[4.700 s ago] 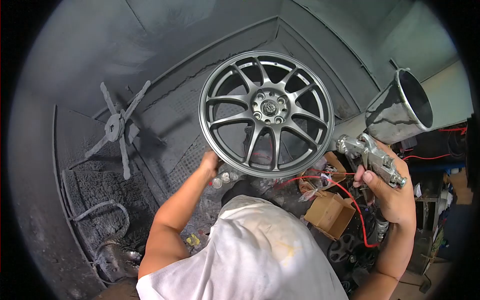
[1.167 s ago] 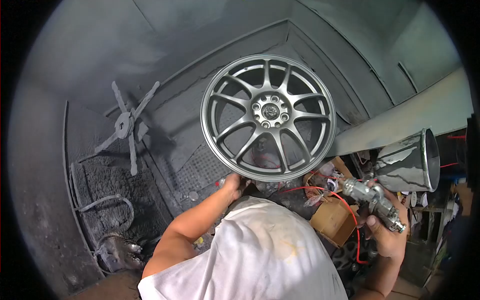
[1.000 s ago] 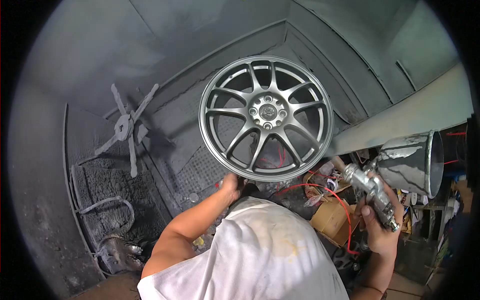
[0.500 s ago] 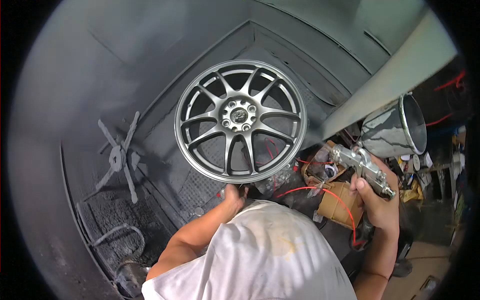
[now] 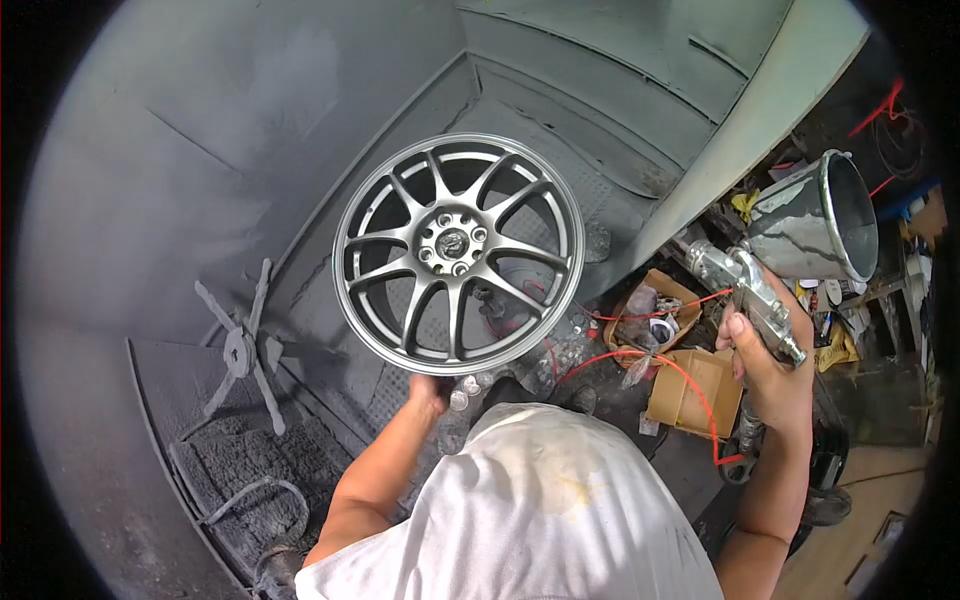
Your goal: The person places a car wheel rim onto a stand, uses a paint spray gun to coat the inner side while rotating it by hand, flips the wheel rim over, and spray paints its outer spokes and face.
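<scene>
A silver multi-spoke car wheel [image 5: 513, 243] lies face up in front of me, raised above the floor. My left hand [image 5: 427, 393] is at its near edge, the fingers hidden under the rim. To the right of the wheel, my right hand [image 5: 770, 355] is wrapped round a metal spray gun [image 5: 748, 290], its nozzle pointing left toward the wheel. A paint-streaked metal cup [image 5: 805, 225] sits on the gun, tilted, its mouth facing right.
A cross-shaped metal stand [image 5: 238, 350] is on the left by the grey booth wall [image 5: 200, 130]. Cardboard boxes [image 5: 694, 388] and a red hose [image 5: 690, 375] lie below the spray gun. Cluttered shelves [image 5: 890, 300] line the far right. A pale panel edge [image 5: 740, 150] slants behind the gun.
My right hand has moved a little right and away from the wheel with the spray gun. My left hand has shifted left along the near rim. The view has shifted slightly.
</scene>
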